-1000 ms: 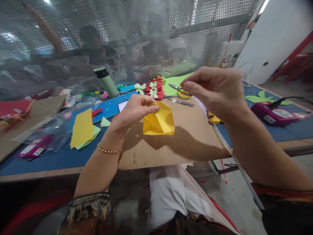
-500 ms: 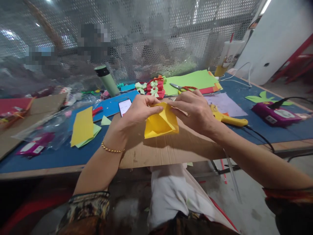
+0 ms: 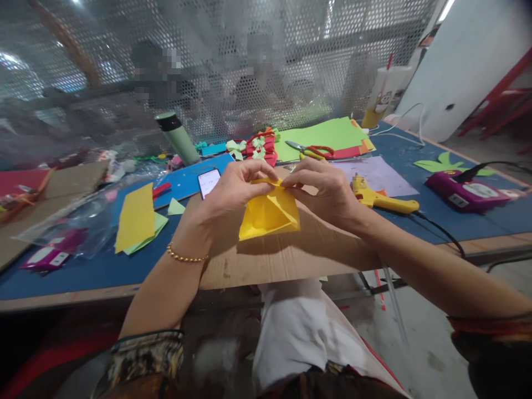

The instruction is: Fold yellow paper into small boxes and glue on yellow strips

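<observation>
A folded yellow paper pouch point(image 3: 270, 213) hangs between my two hands above a sheet of brown cardboard point(image 3: 245, 266). My left hand point(image 3: 236, 185) pinches its top left edge between thumb and fingers. On the other side, my right hand point(image 3: 324, 185) pinches the top right edge, with the fingertips of both hands almost meeting. The pouch's lower side gapes toward me. Just right of my right hand lies a yellow glue gun point(image 3: 382, 200). A phone point(image 3: 208, 182) with a lit screen is close behind my left hand.
Yellow paper strips point(image 3: 135, 219) lie left, near a green bottle point(image 3: 178, 138). Behind my hands are red paper pieces with pale green bows point(image 3: 261, 148), scissors point(image 3: 310, 149) and green sheets point(image 3: 328, 136). A purple device point(image 3: 465, 191) and a drink cup point(image 3: 380, 100) stand right.
My fingertips have drawn closer together along the pouch's top edge, and my right fingers are more curled. The view has shifted slightly.
</observation>
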Available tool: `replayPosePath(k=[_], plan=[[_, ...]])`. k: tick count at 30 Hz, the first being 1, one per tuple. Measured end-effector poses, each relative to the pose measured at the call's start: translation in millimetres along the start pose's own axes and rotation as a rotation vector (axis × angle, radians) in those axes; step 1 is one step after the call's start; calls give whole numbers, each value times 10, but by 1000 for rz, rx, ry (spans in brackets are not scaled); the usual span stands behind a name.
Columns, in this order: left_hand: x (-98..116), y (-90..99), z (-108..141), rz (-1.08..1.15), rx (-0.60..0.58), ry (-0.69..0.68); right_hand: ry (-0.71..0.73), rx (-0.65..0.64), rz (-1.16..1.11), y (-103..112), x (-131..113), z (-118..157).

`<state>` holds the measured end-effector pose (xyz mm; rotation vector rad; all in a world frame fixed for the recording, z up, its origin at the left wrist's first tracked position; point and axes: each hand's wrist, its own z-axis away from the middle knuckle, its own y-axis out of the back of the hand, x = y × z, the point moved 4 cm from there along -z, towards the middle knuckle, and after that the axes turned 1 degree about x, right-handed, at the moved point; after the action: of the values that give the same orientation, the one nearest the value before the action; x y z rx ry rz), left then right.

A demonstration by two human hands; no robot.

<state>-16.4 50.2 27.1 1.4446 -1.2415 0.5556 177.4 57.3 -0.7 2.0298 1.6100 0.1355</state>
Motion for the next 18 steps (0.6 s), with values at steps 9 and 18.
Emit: replayPosePath(k=[9,18], plan=[[79,50,-7,-231,30,-177,-91,115,185,927,43,81],[93,113,1,-412,102,-167,-565,-601,717,1462,531,936]])
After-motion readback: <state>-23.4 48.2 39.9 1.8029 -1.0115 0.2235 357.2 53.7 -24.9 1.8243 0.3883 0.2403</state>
